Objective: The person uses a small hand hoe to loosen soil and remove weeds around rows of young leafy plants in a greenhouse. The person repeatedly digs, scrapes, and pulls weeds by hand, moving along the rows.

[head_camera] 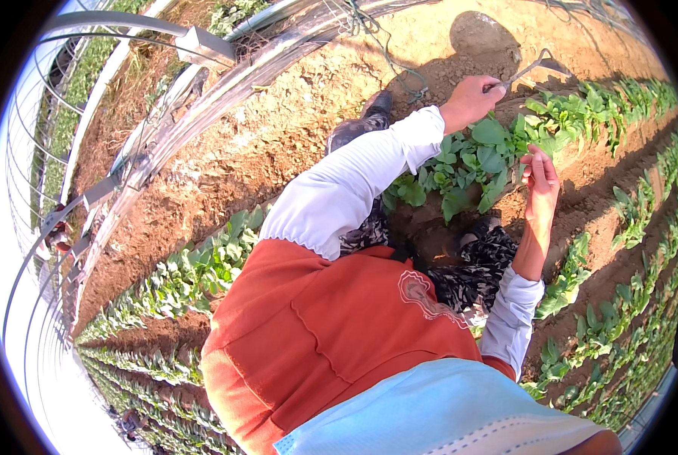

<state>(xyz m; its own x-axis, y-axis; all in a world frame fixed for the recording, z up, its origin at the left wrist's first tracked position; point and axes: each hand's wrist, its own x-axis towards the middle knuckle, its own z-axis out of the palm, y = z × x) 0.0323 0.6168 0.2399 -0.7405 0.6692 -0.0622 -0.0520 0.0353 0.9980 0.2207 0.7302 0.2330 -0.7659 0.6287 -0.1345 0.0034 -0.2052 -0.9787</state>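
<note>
My left hand (472, 102), beyond a white sleeve cover, is closed around the handle of a small hand hoe (529, 69). The hoe's metal blade points away to the right, above bare soil beside a row of leafy green plants (489, 151). Just right of the nearest broad leaves is my right hand (540, 182), its fingers loosely bent and apart, with nothing seen in it. Its fingertips are close to the leaves; whether they touch cannot be told. Both feet are on the soil, one on each side of the plants.
More crop rows (623, 318) run along the right and lower left. A green cord (393, 60) lies on the soil ahead. Wooden boards (202, 108) and metal greenhouse hoops (117, 20) line the left. Two people (60, 233) are far off, at the left and lower left.
</note>
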